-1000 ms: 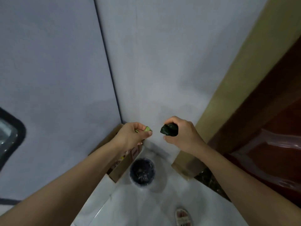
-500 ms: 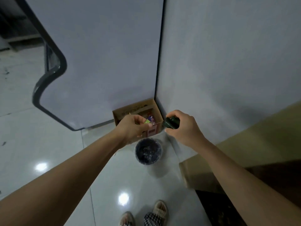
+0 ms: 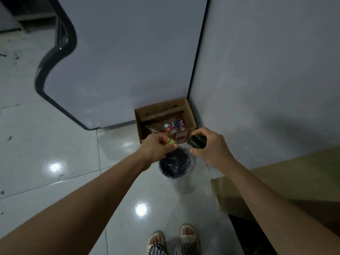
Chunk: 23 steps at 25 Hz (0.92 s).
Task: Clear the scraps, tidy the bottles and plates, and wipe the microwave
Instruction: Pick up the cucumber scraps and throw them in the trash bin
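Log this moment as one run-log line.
left hand: pinches light green scrap | right hand: grips dark green scrap | both above black-lined bin | cardboard box behind bin

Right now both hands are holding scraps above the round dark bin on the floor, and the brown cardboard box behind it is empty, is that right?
Not quite. The head view shows the brown cardboard box holds bottles and packets. The rest stands: the left hand pinches a pale green scrap, the right hand grips a dark green scrap, both above the round dark bin.
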Each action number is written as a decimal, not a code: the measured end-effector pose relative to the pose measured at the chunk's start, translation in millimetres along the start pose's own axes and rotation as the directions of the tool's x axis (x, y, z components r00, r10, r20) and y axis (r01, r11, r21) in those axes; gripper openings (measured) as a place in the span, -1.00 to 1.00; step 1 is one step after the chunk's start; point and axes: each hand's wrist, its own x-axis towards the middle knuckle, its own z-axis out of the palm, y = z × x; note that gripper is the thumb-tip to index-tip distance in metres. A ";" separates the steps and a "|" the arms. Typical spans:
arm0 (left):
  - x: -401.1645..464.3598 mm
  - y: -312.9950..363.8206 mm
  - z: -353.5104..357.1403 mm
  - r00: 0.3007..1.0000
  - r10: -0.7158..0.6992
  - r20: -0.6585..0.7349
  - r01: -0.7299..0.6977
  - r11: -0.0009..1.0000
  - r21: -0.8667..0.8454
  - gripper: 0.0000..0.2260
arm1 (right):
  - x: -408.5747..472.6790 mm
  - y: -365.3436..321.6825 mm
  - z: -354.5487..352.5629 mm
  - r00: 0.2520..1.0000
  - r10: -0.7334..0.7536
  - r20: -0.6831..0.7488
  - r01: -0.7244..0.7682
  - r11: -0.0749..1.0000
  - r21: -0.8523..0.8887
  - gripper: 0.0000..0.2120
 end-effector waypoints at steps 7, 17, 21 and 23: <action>69.7 -77.2 51.3 0.991 -0.098 -0.095 0.096 0.995 -0.023 -0.88 | 33.8 79.2 55.7 0.995 0.003 0.103 -0.002 1.000 -0.013 -0.59; 174.2 -197.0 112.8 0.960 -0.197 -0.197 0.190 0.980 -0.053 -0.92 | 79.2 201.0 172.3 0.979 -0.027 0.202 0.030 0.999 -0.014 -0.58; 221.4 -256.8 131.3 0.949 -0.198 -0.244 0.200 0.980 -0.016 -0.84 | 97.0 252.7 232.6 0.979 -0.034 0.201 0.050 0.996 -0.074 -0.55; 245.8 -283.9 140.4 0.948 -0.182 -0.263 0.197 0.980 0.033 -0.84 | 106.5 278.2 263.5 0.978 -0.033 0.206 0.055 0.993 -0.103 -0.54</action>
